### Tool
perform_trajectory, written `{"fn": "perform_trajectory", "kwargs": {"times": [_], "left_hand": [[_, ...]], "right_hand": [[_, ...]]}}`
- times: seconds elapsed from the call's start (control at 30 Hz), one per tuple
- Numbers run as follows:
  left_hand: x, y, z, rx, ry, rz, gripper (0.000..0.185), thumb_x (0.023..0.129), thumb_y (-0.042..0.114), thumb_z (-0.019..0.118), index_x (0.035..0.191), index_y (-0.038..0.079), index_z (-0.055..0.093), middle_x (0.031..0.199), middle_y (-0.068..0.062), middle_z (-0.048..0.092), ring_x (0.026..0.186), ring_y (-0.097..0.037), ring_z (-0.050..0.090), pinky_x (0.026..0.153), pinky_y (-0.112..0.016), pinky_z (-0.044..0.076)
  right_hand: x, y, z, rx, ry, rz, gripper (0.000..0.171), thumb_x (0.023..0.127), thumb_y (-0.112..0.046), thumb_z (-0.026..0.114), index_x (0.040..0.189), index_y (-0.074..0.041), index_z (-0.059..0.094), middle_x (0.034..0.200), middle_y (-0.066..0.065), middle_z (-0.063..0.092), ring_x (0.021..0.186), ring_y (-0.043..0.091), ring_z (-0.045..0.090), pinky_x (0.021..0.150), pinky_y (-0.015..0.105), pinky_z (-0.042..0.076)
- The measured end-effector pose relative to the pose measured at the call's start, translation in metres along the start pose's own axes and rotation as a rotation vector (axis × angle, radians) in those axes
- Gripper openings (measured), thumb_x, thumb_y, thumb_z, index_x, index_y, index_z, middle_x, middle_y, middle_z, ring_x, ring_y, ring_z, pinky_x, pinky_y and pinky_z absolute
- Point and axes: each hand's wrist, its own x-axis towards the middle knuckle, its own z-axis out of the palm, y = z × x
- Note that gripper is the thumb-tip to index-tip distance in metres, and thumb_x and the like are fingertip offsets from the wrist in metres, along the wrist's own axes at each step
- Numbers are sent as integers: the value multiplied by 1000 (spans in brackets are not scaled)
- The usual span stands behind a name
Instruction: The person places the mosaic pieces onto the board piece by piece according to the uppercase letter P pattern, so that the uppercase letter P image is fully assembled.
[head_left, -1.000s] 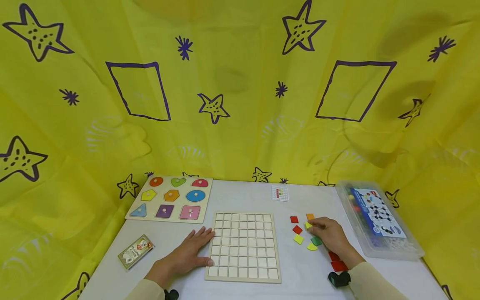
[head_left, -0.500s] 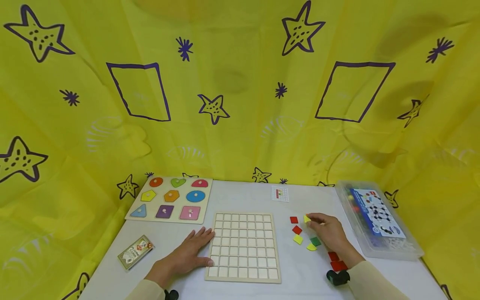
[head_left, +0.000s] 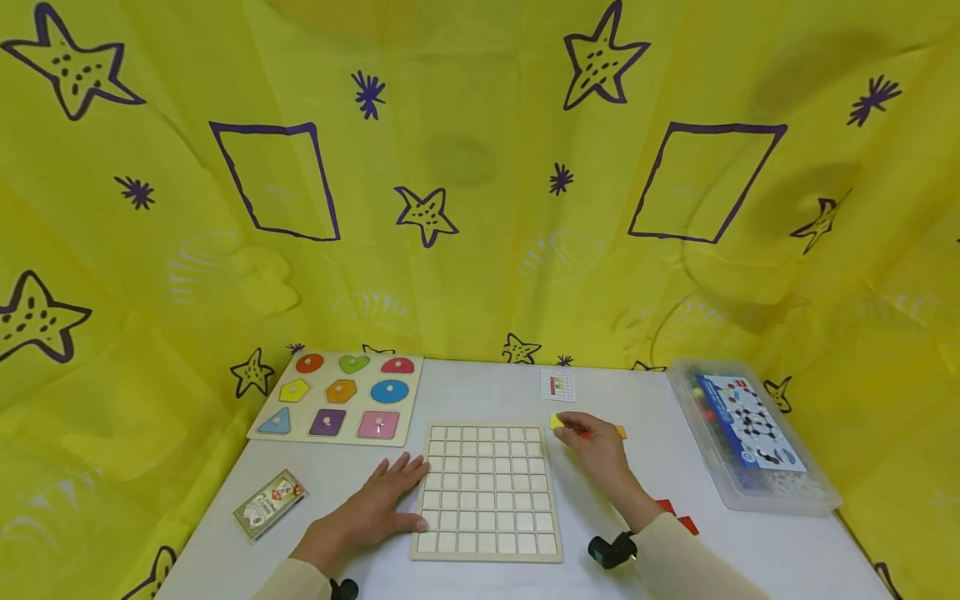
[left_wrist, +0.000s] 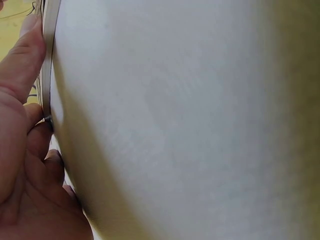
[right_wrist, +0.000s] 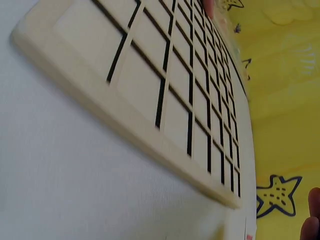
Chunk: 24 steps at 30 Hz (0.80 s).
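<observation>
A wooden grid board (head_left: 487, 492) with empty square cells lies at the table's front middle; the right wrist view shows it close up (right_wrist: 165, 85). My left hand (head_left: 405, 496) rests flat on the table with straight fingers against the board's left edge, and the thumb (left_wrist: 25, 55) touches that edge. My right hand (head_left: 567, 423) hovers just beyond the board's far right corner and pinches a small yellow tile (head_left: 557, 422) at its fingertips. An orange tile (head_left: 620, 432) lies just right of that hand. Two red tiles (head_left: 675, 517) show beside my right sleeve. Other loose tiles are hidden under the hand.
A small pattern card (head_left: 558, 386) lies behind the right hand. A wooden shape puzzle (head_left: 337, 398) sits at the back left, a card pack (head_left: 270, 502) at the front left. A clear plastic box (head_left: 750, 433) stands along the right edge. Yellow cloth surrounds the table.
My right hand picked a yellow tile from the loose pile and carried it left toward the board's far right corner. The left hand stayed put.
</observation>
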Motion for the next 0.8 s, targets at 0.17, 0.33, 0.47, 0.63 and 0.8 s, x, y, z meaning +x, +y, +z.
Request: {"fn": "perform_trajectory", "kwargs": {"times": [0.17, 0.33, 0.47, 0.63, 0.8], "left_hand": [[0, 2, -1, -8, 3, -4, 93, 87, 49, 81, 162, 9, 42, 172, -10, 34, 163, -40, 17, 132, -64, 4], [0, 3, -1, -2, 5, 4, 94, 87, 49, 82, 162, 8, 42, 171, -11, 35, 162, -41, 18, 131, -65, 4], [1, 2, -1, -11, -1, -4, 94, 87, 49, 81, 162, 9, 42, 172, -11, 34, 162, -42, 17, 131, -67, 4], [1, 2, -1, -11, -4, -7, 94, 87, 49, 81, 162, 10, 42, 172, -11, 34, 162, -42, 17, 130, -68, 4], [1, 1, -1, -8, -9, -4, 94, 87, 49, 81, 162, 9, 41, 172, -11, 34, 162, -43, 17, 130, -68, 4]], "right_hand": [[-1, -9, 30, 21, -10, 0, 24, 94, -10, 78, 118, -5, 79, 102, 8, 75, 97, 22, 61, 75, 24, 50], [0, -8, 56, 27, -69, -2, 22, 95, -12, 77, 117, -8, 80, 103, 4, 74, 96, 21, 59, 80, 29, 51], [1, -2, 70, -20, -103, -10, 21, 95, -13, 78, 115, -9, 80, 102, 3, 72, 93, 20, 58, 81, 31, 50], [0, 1, 76, -71, -124, -25, 21, 94, -12, 78, 114, -9, 80, 98, 1, 71, 94, 20, 56, 84, 35, 48], [-2, 0, 79, -108, -126, -59, 19, 93, -11, 79, 111, -9, 81, 100, 2, 76, 96, 21, 58, 88, 39, 49]]}}
